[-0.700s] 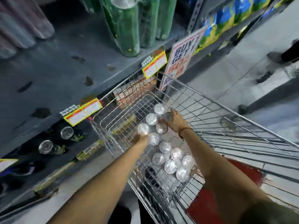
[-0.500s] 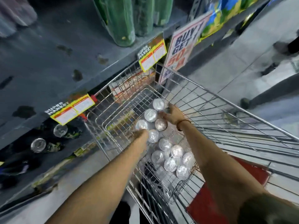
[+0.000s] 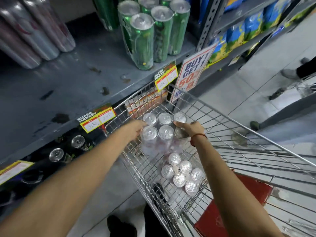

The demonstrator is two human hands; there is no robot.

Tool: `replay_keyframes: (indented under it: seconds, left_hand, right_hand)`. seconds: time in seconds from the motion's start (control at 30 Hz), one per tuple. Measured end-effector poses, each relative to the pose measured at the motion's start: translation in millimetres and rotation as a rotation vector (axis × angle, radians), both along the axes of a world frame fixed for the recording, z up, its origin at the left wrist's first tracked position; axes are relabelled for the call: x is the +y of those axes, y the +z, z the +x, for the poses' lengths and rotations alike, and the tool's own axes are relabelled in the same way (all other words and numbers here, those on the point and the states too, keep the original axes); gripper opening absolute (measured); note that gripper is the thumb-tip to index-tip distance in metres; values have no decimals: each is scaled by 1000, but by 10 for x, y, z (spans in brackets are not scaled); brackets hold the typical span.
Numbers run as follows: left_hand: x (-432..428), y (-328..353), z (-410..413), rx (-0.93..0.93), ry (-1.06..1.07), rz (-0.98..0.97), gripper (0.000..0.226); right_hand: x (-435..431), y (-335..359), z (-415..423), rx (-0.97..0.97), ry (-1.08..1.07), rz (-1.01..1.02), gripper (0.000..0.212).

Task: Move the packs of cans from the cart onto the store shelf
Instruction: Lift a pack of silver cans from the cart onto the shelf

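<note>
A shrink-wrapped pack of silver-topped cans [image 3: 164, 129] is raised inside the wire cart [image 3: 239, 134], close to its far end. My left hand [image 3: 135, 130] grips the pack's left side. On its right side my right hand [image 3: 189, 130] holds it, a red string on that wrist. A second pack of cans [image 3: 183, 173] lies lower on the cart floor. The grey metal store shelf [image 3: 68, 86] runs along the left, with bare room in its middle.
A pack of tall green cans [image 3: 150, 31] stands at the shelf's right end and silver-pink cans [image 3: 30, 35] at its left. Dark cans [image 3: 56, 154] fill the shelf below. A promo sign [image 3: 193, 71] hangs by the cart's far corner. Someone's shoes [image 3: 289, 72] are far right.
The held pack has risen from the cart floor, away from the second pack. The view has tilted up, showing more of the shelf.
</note>
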State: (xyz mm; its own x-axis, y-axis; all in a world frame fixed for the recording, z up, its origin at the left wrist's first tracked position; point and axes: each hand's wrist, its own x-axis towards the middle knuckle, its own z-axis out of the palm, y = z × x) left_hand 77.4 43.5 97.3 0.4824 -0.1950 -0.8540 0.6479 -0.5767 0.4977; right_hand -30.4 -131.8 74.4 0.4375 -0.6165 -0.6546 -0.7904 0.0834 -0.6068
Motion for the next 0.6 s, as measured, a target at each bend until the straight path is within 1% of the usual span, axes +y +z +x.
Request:
replay_keyframes:
  seconds: [0.03,0.1,0.2,0.23,0.27,0.33,0.37,0.4,0.47,0.5,0.53,0.6]
  left_hand:
    - [39,131,29,-19,-8,-16,32]
    - [116,383,92,-80,12,-59,9]
    - [244,752,174,-151,55,-181,23]
    - [310,909,178,-179,48,-195,25]
    - [385,1069,189,-204,47,-214,24]
    - [555,1376,186,-257,43,-243,12]
    - [645,1515,194,-294,54,-254,15]
    - [745,1642,209,-322,55,-255,21]
    - [949,1907,246,-391,44,-241,19]
    - [1053,2001,290,-428,50,-236,24]
    - [1153,2111,324,-457,61,-217,29]
    - [1339,2273,426,-503,101,-196,32]
  right_hand:
    - [26,159,-11,-45,-13,-9,47]
    - [97,507,-32,-124,-42,-38,40]
    - [167,968,-17,-249,-64,-104,36]
    - [191,1109,-3,-278,-51,-119,38]
    - [222,1245,22,-297,-35,-137,45]
    - [317,1514,79,-348,-31,-161,62]
    - [374,1650,118,-402,-43,-156,63]
    - [430,1784,165,-462,-46,-148,58]
    - [546,2045,291,-524,-5,-150,44]
    - [618,2171,370,-532,34,-151,41]
    - [685,2279,460,-543,73,-150,45]
    - [824,2433,680,-593,119,-138,55]
